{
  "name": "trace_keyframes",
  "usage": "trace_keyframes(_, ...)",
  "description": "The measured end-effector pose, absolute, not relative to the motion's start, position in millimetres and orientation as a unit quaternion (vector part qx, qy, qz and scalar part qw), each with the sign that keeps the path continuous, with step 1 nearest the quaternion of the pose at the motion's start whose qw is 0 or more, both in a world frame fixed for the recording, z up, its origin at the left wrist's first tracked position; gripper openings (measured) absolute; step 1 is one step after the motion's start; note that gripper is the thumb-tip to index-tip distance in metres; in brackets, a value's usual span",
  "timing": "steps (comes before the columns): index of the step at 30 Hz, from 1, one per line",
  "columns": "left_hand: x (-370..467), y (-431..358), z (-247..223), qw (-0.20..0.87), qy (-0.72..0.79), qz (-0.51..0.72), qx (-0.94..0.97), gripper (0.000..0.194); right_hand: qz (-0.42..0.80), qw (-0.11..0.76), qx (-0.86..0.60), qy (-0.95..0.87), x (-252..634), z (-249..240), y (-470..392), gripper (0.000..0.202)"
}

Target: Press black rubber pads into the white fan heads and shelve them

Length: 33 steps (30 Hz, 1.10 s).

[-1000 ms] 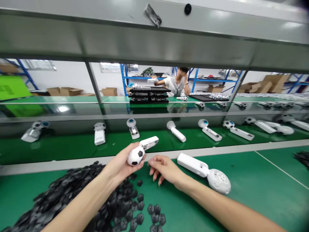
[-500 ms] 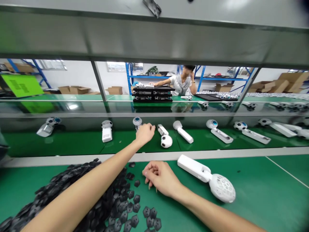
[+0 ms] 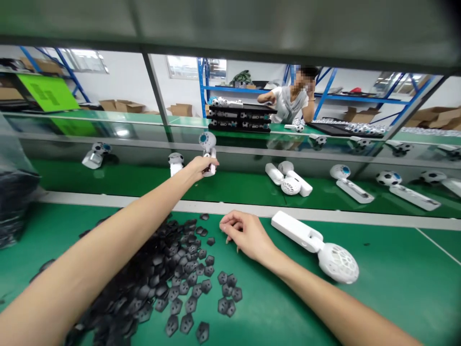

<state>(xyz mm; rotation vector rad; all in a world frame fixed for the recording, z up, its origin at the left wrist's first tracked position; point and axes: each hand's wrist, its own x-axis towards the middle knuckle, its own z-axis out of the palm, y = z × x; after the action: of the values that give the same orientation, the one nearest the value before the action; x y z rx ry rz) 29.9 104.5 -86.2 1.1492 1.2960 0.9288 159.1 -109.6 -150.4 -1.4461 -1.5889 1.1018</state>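
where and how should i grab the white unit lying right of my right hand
Probably by the middle of its handle, from above, fingers on the two long sides: the handle is straight and slim, while the latticed head is wide and rounded.

left hand (image 3: 202, 166) and right hand (image 3: 248, 233) are both showing bare skin, unmarked as far as the view is resolving. left forearm (image 3: 118, 240) and right forearm (image 3: 317, 288) are showing bare too, all the way out to the edges of the view. both are looking slim and smooth, tapering toward narrow bare wrists (image 3: 272, 254). right-hand fingers are looking slender, a few fingernails (image 3: 228, 240) showing past the tips. left-hand nails are coming out too small to read.
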Motion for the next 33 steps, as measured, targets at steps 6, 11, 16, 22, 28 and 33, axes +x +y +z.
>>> trace_keyframes(6,-6.1,63.1,-61.0,0.569,0.497,0.43,0.494,0.015,0.32,0.271,-0.553,-0.72,156.5,-135.5,-102.4,0.01)
trace_keyframes(11,-19.9,35.8,-52.9,0.575,0.477,0.429,0.508,0.02,0.272,0.183,-0.529,-0.783,155.1,-122.4,-102.3,0.012)
trace_keyframes(16,-20.7,5.0,-46.3,0.651,0.431,0.385,0.493,0.013,0.171,0.112,-0.497,-0.843,153.1,-112.9,-114.7,0.017)
trace_keyframes(22,-16.1,-16.9,-46.8,0.626,0.385,0.433,0.521,0.024,-0.054,-0.018,-0.381,-0.923,136.1,-108.3,-126.6,0.015)
trace_keyframes(28,-11.0,-27.8,-46.1,0.529,0.344,0.511,0.583,0.039,-0.033,-0.001,-0.389,-0.921,131.0,-109.3,-123.0,0.022)
trace_keyframes(33,-7.6,-43.2,-43.7,0.52,0.329,0.554,0.561,0.031,0.057,0.115,-0.466,-0.875,170.2,-88.1,-115.7,0.015)
